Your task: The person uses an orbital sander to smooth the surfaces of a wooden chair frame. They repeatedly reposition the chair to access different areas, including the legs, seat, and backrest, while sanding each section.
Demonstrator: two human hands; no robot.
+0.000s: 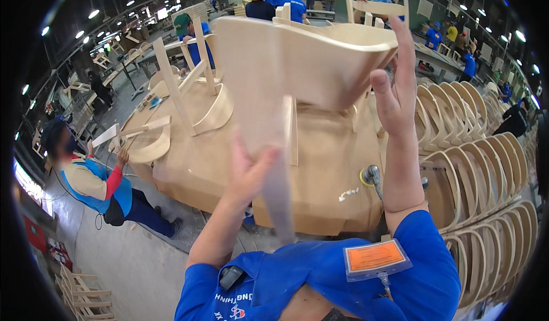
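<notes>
- Chair (331, 64): over table (214, 164).
- Second chair (175, 89): on table, left of first.
- Sander (372, 175): on table, right side.
- Curved frames (473, 169): right of table.
- Co-worker (94, 178): left of table.

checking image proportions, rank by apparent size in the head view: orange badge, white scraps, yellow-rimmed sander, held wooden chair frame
Largest to smallest:
1. Held wooden chair frame
2. Orange badge (near the camera)
3. Yellow-rimmed sander
4. White scraps

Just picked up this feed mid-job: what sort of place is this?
Probably a furniture factory: rows of similar curved wooden frames stand on the right, a handheld power tool lies on the table, and people in blue shirts work farther back.
</notes>
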